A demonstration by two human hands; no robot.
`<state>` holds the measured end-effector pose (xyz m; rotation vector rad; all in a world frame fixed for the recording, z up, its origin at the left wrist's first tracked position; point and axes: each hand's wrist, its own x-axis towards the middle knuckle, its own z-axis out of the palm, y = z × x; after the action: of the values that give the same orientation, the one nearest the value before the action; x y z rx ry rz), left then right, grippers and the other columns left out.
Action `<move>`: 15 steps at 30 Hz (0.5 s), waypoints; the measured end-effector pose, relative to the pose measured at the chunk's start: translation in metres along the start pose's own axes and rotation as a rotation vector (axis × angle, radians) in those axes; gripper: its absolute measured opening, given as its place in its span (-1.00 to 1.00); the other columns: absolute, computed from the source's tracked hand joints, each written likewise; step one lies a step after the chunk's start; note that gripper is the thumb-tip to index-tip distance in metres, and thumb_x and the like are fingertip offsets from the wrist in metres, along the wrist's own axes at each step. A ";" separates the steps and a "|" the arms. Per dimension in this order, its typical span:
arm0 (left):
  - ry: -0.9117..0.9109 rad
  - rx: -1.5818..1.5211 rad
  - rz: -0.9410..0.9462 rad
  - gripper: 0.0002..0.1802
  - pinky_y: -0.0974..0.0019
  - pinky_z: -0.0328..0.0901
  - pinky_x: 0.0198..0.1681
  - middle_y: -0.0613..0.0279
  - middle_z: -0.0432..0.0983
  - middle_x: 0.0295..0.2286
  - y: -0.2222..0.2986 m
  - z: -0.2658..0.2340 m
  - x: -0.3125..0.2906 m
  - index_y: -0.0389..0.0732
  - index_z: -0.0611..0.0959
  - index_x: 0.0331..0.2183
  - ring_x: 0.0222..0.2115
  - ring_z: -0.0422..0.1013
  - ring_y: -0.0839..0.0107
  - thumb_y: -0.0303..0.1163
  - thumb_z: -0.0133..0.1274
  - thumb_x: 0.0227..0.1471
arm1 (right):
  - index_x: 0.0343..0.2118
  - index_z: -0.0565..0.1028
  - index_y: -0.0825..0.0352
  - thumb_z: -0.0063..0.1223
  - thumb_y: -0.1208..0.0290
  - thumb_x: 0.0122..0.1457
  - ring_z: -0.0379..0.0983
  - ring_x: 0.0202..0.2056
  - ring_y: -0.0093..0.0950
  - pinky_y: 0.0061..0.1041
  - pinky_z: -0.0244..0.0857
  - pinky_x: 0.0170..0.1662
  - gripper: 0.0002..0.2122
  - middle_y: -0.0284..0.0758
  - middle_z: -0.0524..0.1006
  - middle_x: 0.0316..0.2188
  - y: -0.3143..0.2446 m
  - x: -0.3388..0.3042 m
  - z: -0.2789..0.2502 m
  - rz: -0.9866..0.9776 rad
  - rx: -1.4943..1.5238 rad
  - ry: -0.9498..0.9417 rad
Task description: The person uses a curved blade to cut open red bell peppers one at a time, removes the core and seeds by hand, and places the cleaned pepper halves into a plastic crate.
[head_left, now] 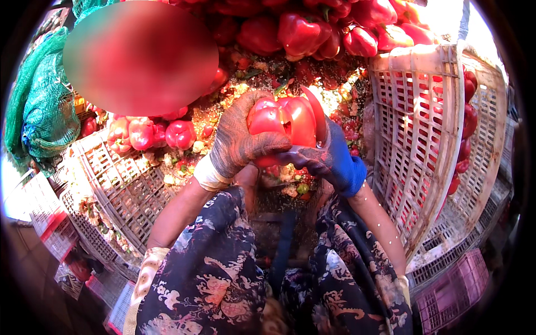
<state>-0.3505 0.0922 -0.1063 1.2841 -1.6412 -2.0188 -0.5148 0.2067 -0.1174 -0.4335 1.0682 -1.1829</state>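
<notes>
A red bell pepper (267, 118) is held up in front of me, with a dark split down its middle. My left hand (235, 133), in a stained grey-brown glove, is closed around its left side, the thumb across the lower front. My right hand (339, 161), in a blue glove with dark, dirty fingers, is closed at the lower right of the pepper. From that grip rises a curved, pointed knife blade (316, 111), tinted red, against the pepper's right side. The knife's handle is hidden in the glove.
Whole red bell peppers (301, 33) are heaped at the far side. Seeds and pepper scraps (223, 106) cover the ground beneath my hands. A pale plastic crate (413, 123) stands on its side at right, another crate (120, 184) at left. Green netting (50, 111) lies far left.
</notes>
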 end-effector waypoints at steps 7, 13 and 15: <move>-0.040 -0.222 -0.005 -0.30 0.36 0.33 -0.15 0.26 0.49 -0.32 0.013 0.003 0.002 -0.26 0.54 -0.17 -0.28 0.42 0.46 -0.12 0.42 -0.37 | 0.11 0.36 0.38 0.29 0.23 0.08 0.34 -0.66 -0.72 -0.70 0.17 -0.63 -0.43 -0.38 0.57 -0.47 -0.016 -0.019 -0.006 0.253 -0.054 0.076; -0.057 -0.383 -0.067 -0.38 0.38 0.33 -0.16 0.29 0.48 -0.35 0.018 0.006 0.001 -0.27 0.54 -0.20 -0.31 0.41 0.49 -0.18 0.38 -0.31 | -0.32 0.56 0.33 0.10 0.06 0.16 0.35 -0.66 -0.66 -0.67 0.16 -0.61 -0.65 -0.34 0.53 -0.55 -0.006 -0.024 -0.005 0.358 0.024 0.065; -0.059 -0.416 -0.059 -0.39 0.37 0.33 -0.17 0.29 0.48 -0.35 0.013 0.007 0.001 -0.27 0.54 -0.19 -0.31 0.40 0.49 -0.17 0.37 -0.28 | -0.32 0.60 0.39 0.20 0.14 0.12 0.35 -0.69 -0.69 -0.70 0.14 -0.67 -0.67 -0.35 0.54 -0.55 -0.001 -0.027 -0.001 0.343 0.219 0.140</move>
<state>-0.3607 0.0917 -0.0953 1.1382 -1.1270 -2.2934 -0.5160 0.2313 -0.1051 0.0056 1.0684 -1.0185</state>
